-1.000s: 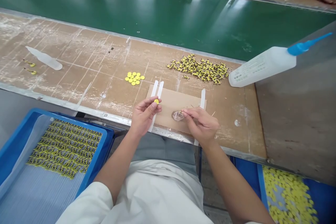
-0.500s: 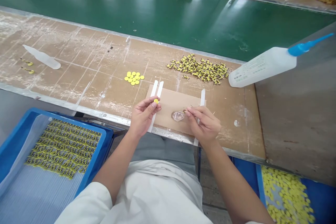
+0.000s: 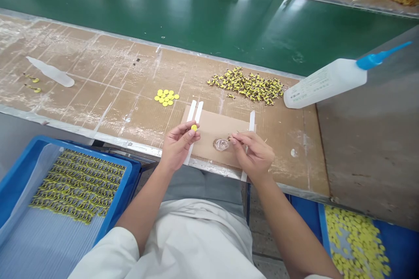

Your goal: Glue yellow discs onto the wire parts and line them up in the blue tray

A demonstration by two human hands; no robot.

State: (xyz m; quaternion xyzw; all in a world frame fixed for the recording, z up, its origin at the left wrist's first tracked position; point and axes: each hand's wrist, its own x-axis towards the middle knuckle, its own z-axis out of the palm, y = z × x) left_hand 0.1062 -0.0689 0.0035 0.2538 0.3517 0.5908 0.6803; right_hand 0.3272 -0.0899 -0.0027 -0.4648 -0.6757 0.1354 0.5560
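Note:
My left hand pinches a small yellow disc between thumb and fingers, above a cardboard sheet. My right hand pinches a thin, tiny piece whose exact kind is too small to tell. Its tip is at the edge of a small clear glass dish holding a glossy liquid. The dish sits on the cardboard, which white strips edge on both sides. Just beyond lie a heap of small yellow-and-black parts and a cluster of yellow discs.
A white glue bottle with a blue nozzle lies at right. A blue tray of yellow-black parts stands at lower left, and a blue bin of yellow discs at lower right. Beyond the bench runs a green conveyor belt.
The view has drifted slightly. My right hand has shifted a little, its fingertips staying at the dish's edge. My left hand keeps the yellow disc in the same pinch.

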